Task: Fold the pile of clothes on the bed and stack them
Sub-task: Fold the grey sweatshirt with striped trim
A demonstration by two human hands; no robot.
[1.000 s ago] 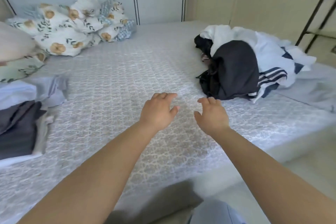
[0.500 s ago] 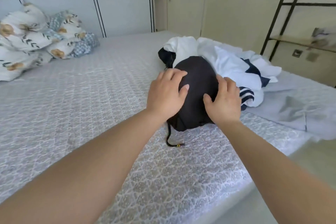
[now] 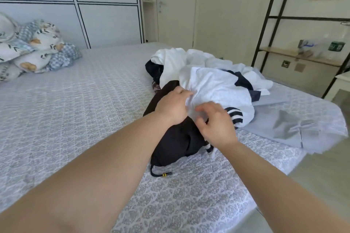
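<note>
At frame centre, a person's left hand (image 3: 173, 107) pinches a white garment (image 3: 214, 89) atop the clothes pile on the patterned bed (image 3: 75, 104); the right hand (image 3: 216, 125) hovers, fingers loosely spread, over black drawstring trousers (image 3: 176, 142).

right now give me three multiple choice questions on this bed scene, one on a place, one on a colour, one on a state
1. Where does the clothes pile lie on the bed?
A. by the right edge
B. against the cupboards
C. on the patterned bedding

2. What colour is the garment under the left hand?
A. red
B. black
C. yellow

3. What is the left hand doing?
A. lying flat on the bare bed
B. gripping the white garment
C. holding the drawstring

Answers: 1 A, the pile sits near the right edge; 2 B, the black garment lies beneath the wrist; 3 B, white cloth bunches at its fingers.
</note>
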